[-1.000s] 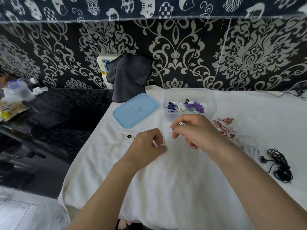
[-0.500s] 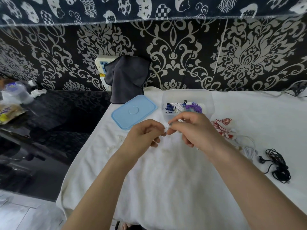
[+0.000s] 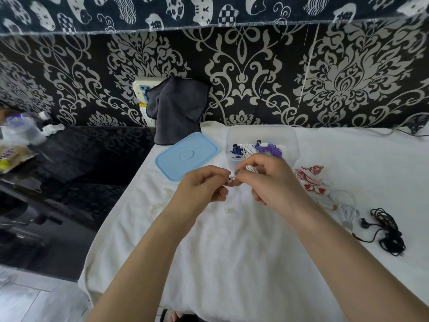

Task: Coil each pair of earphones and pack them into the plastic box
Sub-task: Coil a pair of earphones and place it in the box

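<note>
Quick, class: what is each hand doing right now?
Left hand: closed, pinching an end of the white earphones.
Right hand: closed, holding the white earphones' coil.

Pale blue lid (image 3: 187, 155), white towel (image 3: 243, 252) under my hands, white earphones (image 3: 251, 168) in my fingers, red-and-white striped earphones (image 3: 308, 176), black earphones (image 3: 386, 231), dark grey cloth (image 3: 178, 110), black-and-silver damask wallpaper (image 3: 336, 77).
</note>
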Demonstrator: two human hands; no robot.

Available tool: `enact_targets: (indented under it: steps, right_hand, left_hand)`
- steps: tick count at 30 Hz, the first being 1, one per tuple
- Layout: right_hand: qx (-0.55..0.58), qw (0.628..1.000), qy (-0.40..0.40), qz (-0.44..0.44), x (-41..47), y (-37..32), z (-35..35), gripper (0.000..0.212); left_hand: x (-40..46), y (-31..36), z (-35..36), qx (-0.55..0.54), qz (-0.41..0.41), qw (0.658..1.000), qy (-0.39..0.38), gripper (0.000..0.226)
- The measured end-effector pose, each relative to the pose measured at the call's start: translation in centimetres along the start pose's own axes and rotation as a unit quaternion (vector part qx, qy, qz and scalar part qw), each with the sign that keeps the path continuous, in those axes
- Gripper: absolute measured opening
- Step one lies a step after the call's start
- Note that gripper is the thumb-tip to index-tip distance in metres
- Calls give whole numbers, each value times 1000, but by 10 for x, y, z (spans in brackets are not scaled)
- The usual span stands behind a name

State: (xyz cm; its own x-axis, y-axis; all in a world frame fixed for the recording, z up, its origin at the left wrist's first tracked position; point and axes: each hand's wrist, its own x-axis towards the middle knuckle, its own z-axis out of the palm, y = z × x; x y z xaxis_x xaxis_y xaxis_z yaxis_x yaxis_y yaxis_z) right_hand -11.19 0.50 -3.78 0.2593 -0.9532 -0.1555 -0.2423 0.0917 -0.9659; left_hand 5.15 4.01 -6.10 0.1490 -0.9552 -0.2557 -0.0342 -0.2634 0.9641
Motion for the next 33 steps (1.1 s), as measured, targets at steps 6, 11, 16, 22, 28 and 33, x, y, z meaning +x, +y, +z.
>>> enact_targets:
  steps: [6, 11, 16, 22, 28, 33]
  right_hand:
    - [-43, 999, 17, -12, 4, 7, 2, 8]
    - [-39, 999, 18, -14, 4, 7, 0, 4]
    - [14, 1000, -4, 15, 4, 3, -2, 5]
    - [112, 991, -30, 73, 8, 2, -6, 5]
    - [181, 974, -84, 111, 11, 0, -12, 7]
    - [231, 958, -115, 124, 9, -5, -12, 8]
  left_hand:
    - [-1, 2, 0, 1, 0, 1000, -8, 19]
    - [-1, 2, -3, 23, 6, 1000, -12, 23]
    - [-4, 3, -5, 54, 51, 997, -4, 19]
    - [-5, 8, -6, 66, 103, 993, -2, 11]
    - [-8, 13, -8, 46, 142, 988, -29, 9]
    - [-10, 16, -7, 22, 158, 986, -49, 11]
